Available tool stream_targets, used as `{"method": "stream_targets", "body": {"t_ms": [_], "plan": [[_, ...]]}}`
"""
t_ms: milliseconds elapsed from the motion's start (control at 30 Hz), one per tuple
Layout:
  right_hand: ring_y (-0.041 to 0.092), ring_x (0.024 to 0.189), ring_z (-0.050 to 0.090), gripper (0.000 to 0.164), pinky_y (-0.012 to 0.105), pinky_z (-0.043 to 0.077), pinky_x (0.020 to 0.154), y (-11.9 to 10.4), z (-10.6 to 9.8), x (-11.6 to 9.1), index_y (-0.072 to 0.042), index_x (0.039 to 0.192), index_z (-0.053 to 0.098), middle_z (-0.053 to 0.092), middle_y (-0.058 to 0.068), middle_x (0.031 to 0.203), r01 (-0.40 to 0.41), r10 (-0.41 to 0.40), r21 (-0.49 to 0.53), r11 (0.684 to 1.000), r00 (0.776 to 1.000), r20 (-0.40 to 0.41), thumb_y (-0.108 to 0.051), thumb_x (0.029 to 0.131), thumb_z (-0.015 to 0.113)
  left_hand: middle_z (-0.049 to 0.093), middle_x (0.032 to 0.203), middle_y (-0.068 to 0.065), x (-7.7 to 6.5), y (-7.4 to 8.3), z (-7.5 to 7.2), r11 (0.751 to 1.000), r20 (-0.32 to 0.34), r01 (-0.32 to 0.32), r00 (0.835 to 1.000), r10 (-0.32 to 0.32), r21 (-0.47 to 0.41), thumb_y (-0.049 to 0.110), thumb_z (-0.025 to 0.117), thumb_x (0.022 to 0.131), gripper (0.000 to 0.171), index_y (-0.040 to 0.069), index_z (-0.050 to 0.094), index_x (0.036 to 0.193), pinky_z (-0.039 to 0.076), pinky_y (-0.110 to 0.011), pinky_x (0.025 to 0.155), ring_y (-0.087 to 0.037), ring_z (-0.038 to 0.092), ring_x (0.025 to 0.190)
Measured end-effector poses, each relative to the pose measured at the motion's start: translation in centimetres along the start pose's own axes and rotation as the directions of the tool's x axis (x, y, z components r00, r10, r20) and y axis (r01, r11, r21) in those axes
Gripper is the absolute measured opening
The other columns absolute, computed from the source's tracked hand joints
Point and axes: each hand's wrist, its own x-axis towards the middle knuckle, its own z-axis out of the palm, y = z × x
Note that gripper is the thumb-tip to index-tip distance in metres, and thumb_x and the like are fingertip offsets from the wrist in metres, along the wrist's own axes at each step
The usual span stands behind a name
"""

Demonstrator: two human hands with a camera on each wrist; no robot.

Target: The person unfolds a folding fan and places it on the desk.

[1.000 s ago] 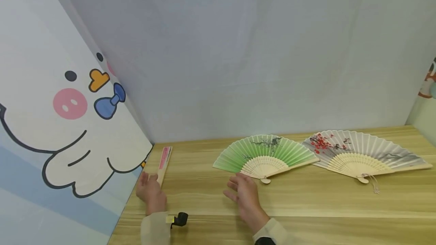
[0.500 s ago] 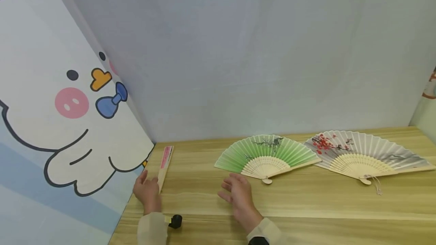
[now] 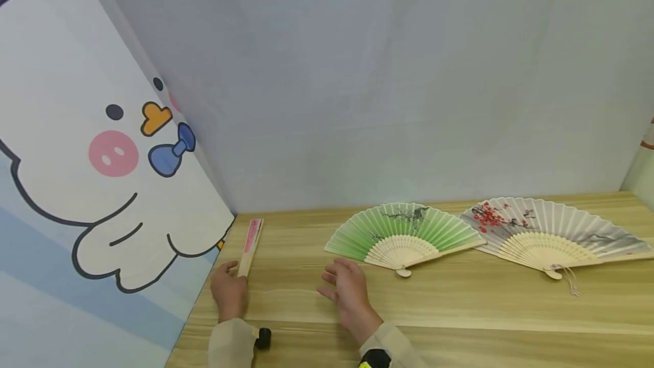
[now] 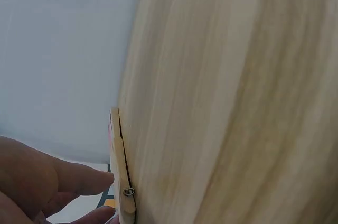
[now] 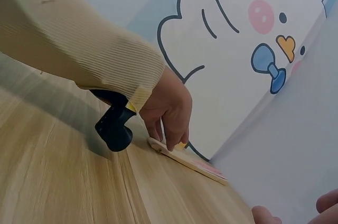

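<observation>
A folded fan [image 3: 251,243] with a pink strip lies at the table's left. My left hand [image 3: 229,291] is over its near end, covering part of it. In the left wrist view, fingertips [image 4: 103,180] come down to the folded fan's pale wooden guard [image 4: 120,174], beside its metal pivot ring. The right wrist view shows that fan flat on the table under the left fingers. Touching nothing, my right hand [image 3: 347,294] is held with loosely bent fingers in front of a spread green fan [image 3: 403,234]. Right of that lies a spread grey-white fan [image 3: 546,237] with red blossoms and a tassel.
The wooden table [image 3: 460,300] ends at a pale cloth wall [image 3: 409,101] behind. A cartoon-printed panel [image 3: 61,129] borders the left side, close to the left hand. One edge of the green fan meets the grey-white fan.
My left hand has shifted from beside the folded fan onto its near end. My right hand has drifted slightly left. The view has turned a little left; the spread fans lie as before.
</observation>
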Motion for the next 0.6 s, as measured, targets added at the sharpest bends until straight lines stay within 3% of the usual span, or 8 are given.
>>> {"method": "stream_targets", "body": {"t_ms": [167, 367, 600], "plan": [[0.020, 0.103, 0.063, 0.050, 0.043, 0.065, 0.091, 0.06, 0.24, 0.10, 0.014, 0.148, 0.039, 0.056, 0.023, 0.126, -0.006, 0.006, -0.005, 1.000, 1.000, 0.007, -0.005, 0.103, 0.050, 0.058, 0.133, -0.042, -0.01, -0.01, 0.02, 0.999, 0.036, -0.023, 0.999, 0.021, 0.039, -0.017, 0.054, 0.083, 0.047, -0.015, 0.062, 0.129, 0.046, -0.067, 0.107, -0.058, 0.056, 0.123], [0.022, 0.105, 0.063, 0.049, 0.044, 0.065, 0.091, 0.15, 0.52, 0.20, 0.014, 0.147, 0.040, 0.057, 0.022, 0.125, -0.015, 0.015, -0.018, 1.000, 1.000, 0.009, -0.006, 0.103, 0.051, 0.064, 0.126, -0.039, 0.06, -0.05, -0.10, 0.996, 0.072, -0.054, 0.996, 0.049, 0.072, -0.018, 0.052, 0.077, 0.050, -0.016, 0.064, 0.125, 0.050, -0.065, 0.103, -0.056, 0.060, 0.118], [0.022, 0.106, 0.062, 0.048, 0.044, 0.065, 0.092, 0.38, 0.56, 0.16, 0.014, 0.147, 0.040, 0.056, 0.022, 0.126, -0.015, 0.016, -0.030, 0.999, 1.000, 0.025, -0.007, 0.104, 0.050, 0.063, 0.128, -0.039, 0.13, 0.04, -0.15, 0.997, 0.132, -0.046, 0.991, 0.037, 0.069, -0.019, 0.061, 0.073, 0.055, -0.015, 0.063, 0.127, 0.052, -0.065, 0.100, -0.055, 0.060, 0.119]]}}
